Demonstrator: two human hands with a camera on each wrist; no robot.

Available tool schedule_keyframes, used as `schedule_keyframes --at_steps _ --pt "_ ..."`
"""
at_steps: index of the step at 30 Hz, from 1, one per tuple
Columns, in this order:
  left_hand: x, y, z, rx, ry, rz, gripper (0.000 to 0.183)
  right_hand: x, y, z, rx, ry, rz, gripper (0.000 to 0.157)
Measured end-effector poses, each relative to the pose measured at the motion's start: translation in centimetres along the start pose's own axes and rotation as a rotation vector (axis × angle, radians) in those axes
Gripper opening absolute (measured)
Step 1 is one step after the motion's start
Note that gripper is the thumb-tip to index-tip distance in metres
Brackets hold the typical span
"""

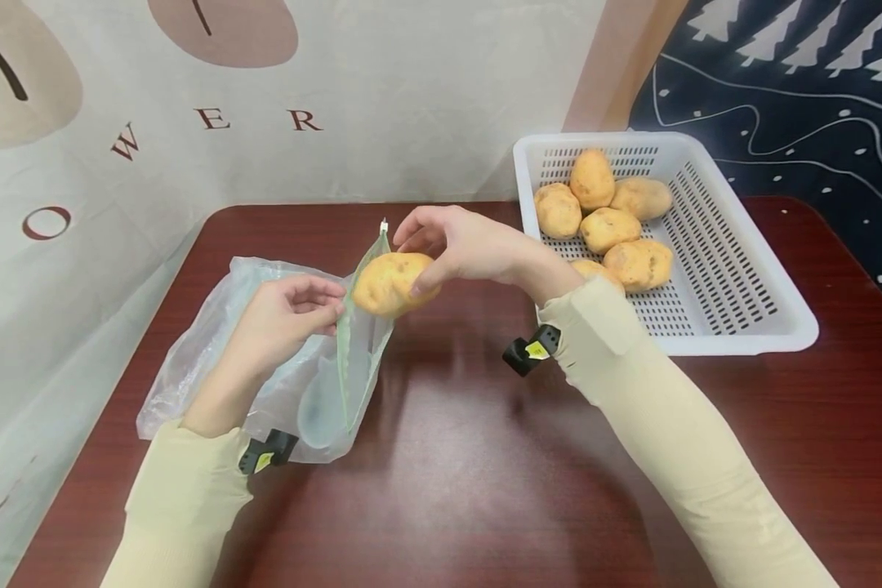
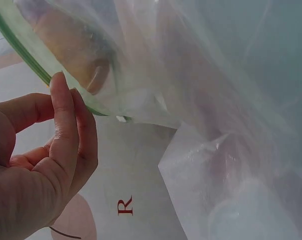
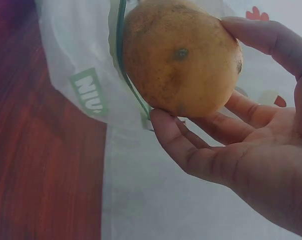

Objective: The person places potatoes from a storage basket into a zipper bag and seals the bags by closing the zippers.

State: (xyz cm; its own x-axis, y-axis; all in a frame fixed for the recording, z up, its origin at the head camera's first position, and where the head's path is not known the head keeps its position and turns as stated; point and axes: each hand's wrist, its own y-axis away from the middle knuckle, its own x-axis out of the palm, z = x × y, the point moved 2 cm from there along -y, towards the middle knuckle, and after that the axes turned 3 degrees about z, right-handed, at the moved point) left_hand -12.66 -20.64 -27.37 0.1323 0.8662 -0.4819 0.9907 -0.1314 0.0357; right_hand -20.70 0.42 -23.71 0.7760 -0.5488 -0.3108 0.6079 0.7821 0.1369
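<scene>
My right hand (image 1: pixel 478 249) grips a yellow potato (image 1: pixel 392 284) between thumb and fingers, at the mouth of a clear zip bag (image 1: pixel 279 404). In the right wrist view the potato (image 3: pixel 183 60) overlaps the bag's green zip edge (image 3: pixel 121 60), and fingertips lie against its underside. My left hand (image 1: pixel 287 314) pinches the near side of that edge between thumb and fingers. The left wrist view shows the pinch at the green strip (image 2: pixel 25 57), with the potato (image 2: pixel 73 47) blurred through the plastic. A white slider sits at the far end of the zip.
A white slotted basket (image 1: pixel 735 269) stands at the right, with several potatoes (image 1: pixel 610 230) in its left half. The bag lies on the left of the dark red table (image 1: pixel 470 457). Behind the table hangs a printed cloth (image 1: pixel 412 98).
</scene>
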Motion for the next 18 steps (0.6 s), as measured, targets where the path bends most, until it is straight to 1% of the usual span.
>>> schedule_keyframes --at_steps 5,9,13,15,18 --pt "0.05 -0.08 -0.24 0.011 -0.005 -0.008 0.023 0.18 -0.23 -0.67 0.003 0.035 0.012 0.046" --pt "0.06 -0.13 -0.28 0.003 -0.019 -0.017 0.023 0.2 -0.38 -0.96 0.006 0.082 -0.017 0.043" --pt "0.03 -0.09 -0.44 0.011 -0.032 -0.029 0.024 0.22 -0.42 -1.01 0.022 0.13 -0.053 0.042" --pt "0.05 -0.07 -0.6 0.014 -0.031 -0.031 0.024 0.28 -0.44 -1.0 0.027 0.136 -0.066 0.043" --pt "0.08 -0.05 -0.84 0.014 -0.033 -0.032 0.024 0.36 -0.46 -1.05 0.037 0.111 -0.089 0.043"
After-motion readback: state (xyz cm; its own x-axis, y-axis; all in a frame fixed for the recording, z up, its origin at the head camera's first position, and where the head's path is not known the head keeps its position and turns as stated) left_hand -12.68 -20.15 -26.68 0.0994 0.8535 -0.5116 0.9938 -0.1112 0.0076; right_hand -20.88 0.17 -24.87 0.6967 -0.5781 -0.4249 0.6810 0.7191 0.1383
